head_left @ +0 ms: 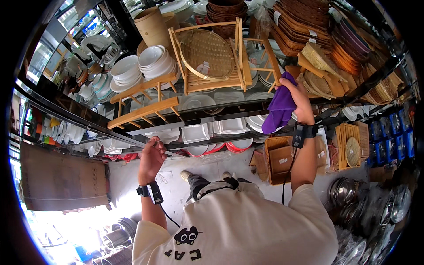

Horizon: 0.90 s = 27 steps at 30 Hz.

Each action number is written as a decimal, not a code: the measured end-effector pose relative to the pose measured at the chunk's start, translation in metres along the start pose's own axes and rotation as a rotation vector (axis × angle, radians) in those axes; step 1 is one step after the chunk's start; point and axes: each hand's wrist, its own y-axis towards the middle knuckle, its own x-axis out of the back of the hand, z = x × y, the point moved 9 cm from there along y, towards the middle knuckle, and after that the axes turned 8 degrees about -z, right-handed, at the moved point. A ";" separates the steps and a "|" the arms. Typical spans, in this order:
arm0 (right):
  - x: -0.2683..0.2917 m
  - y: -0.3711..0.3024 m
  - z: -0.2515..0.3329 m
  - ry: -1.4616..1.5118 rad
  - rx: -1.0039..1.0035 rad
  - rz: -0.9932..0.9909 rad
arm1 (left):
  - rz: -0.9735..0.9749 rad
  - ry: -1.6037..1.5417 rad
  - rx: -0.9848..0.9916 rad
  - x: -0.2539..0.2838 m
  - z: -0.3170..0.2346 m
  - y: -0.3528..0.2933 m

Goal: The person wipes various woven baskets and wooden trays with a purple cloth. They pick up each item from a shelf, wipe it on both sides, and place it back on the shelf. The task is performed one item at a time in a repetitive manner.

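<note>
My right hand [300,99] is closed on a purple cloth [281,108], which hangs down over the front edge of the glass shelf. Just beside it stands a small wooden rack [270,57], and a woven bamboo piece [316,84] lies to its right. My left hand [152,155] is lower, by the shelf's front edge, with its fingers curled in; what they hold, if anything, cannot be made out. Above that hand, slatted wooden racks [148,110] lie on the shelf. A round bamboo tray [207,55] leans in a wooden stand [185,84] at the middle.
Stacked white bowls [154,62] and a bamboo steamer [150,26] stand at the back left. Brown wicker baskets [300,26] pile up at the right. White dishes [196,132] fill the lower shelf. A wooden box [279,163] and a cardboard box [64,176] stand lower down.
</note>
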 end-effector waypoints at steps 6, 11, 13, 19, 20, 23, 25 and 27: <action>0.005 -0.013 -0.001 0.110 -0.034 -0.065 | 0.029 0.039 0.047 -0.017 0.009 0.005; 0.021 -0.036 -0.005 0.074 0.078 -0.118 | 0.079 0.135 0.086 -0.036 0.014 0.007; 0.026 -0.058 -0.003 0.052 0.078 -0.139 | 0.113 0.185 0.099 -0.041 0.015 0.004; 0.043 -0.156 0.006 0.000 0.122 -0.295 | 0.345 0.429 0.204 -0.089 0.027 -0.009; 0.039 -0.173 0.009 -0.026 0.150 -0.293 | 0.444 0.412 0.246 -0.097 0.031 -0.011; 0.026 -0.219 0.011 -0.389 0.323 -0.258 | 0.490 0.536 0.208 -0.147 0.030 -0.030; -0.004 -0.251 0.014 -0.452 0.366 -0.207 | 0.576 0.560 0.036 -0.195 0.024 -0.047; -0.034 -0.277 0.023 -0.598 0.455 -0.087 | 0.603 0.535 -0.061 -0.215 0.021 -0.054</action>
